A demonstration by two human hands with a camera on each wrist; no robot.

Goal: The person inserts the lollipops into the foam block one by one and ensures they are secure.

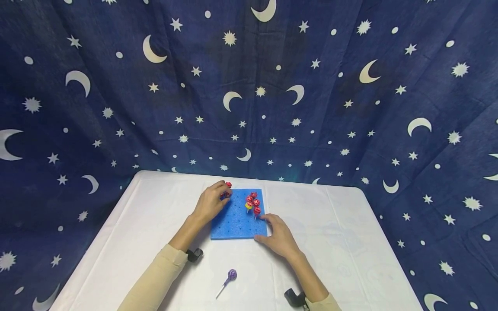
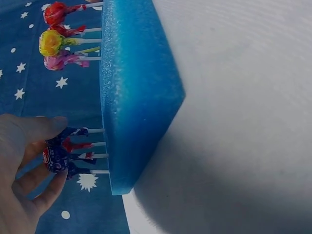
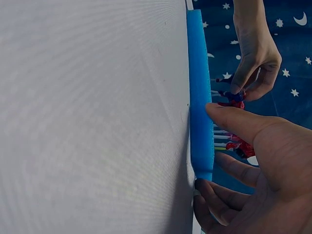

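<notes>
A blue foam board (image 1: 233, 224) with small holes lies on the table, lollipops standing in it on white sticks. At its far left corner my left hand (image 1: 210, 202) pinches a dark blue-wrapped lollipop (image 2: 57, 157) between thumb and fingers. The stick of that lollipop meets the board in the left wrist view, close beside other blue and red ones. My right hand (image 1: 281, 236) grips the board's near right corner, thumb on the near edge and fingers along the right side. Near that side stand several red lollipops (image 1: 256, 211) and a yellow lollipop (image 1: 248, 206).
A purple lollipop (image 1: 232, 274) lies loose on the white-covered table (image 1: 319, 259), in front of the board and between the forearms. Behind the table hangs a dark blue curtain (image 1: 264, 147) with moons and stars.
</notes>
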